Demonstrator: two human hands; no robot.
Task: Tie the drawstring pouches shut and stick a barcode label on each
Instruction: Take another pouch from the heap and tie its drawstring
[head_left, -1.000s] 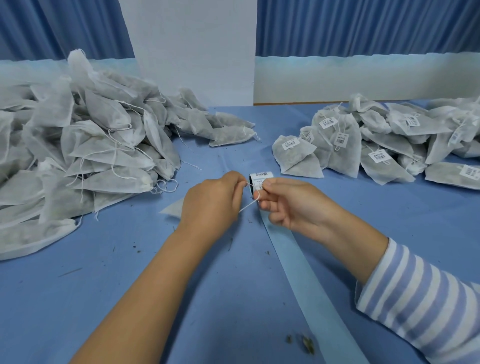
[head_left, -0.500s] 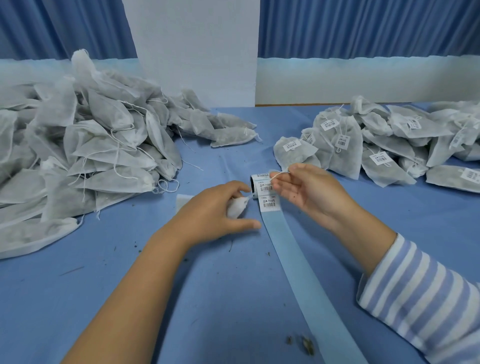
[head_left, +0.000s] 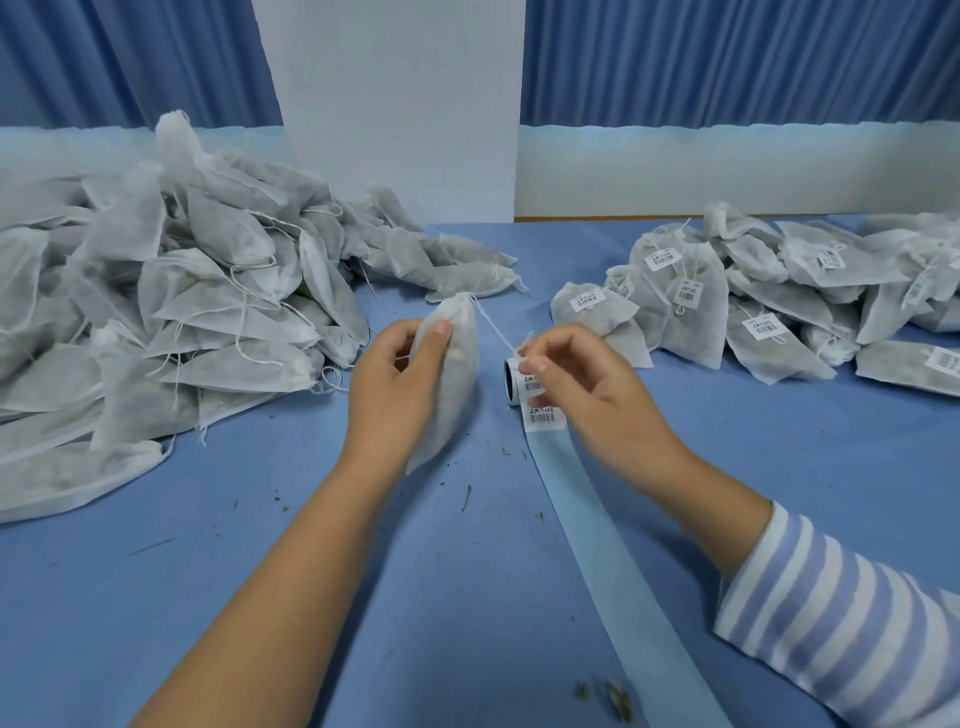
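Observation:
My left hand grips a white drawstring pouch held upright at the table's middle, its gathered neck pointing up. The pouch's white drawstring runs tight from the neck down to my right hand, which pinches its end. Under my right hand lies a roll of barcode labels, with one label showing on the pale blue backing strip that trails toward me.
A big heap of unlabelled pouches fills the left side. A pile of labelled pouches covers the right side. Dry herb crumbs dot the blue table. A white post and blue curtains stand behind.
My left hand lifted the pouch from flat on the table to upright. My right hand drew the drawstring out to the right and came down over the label roll.

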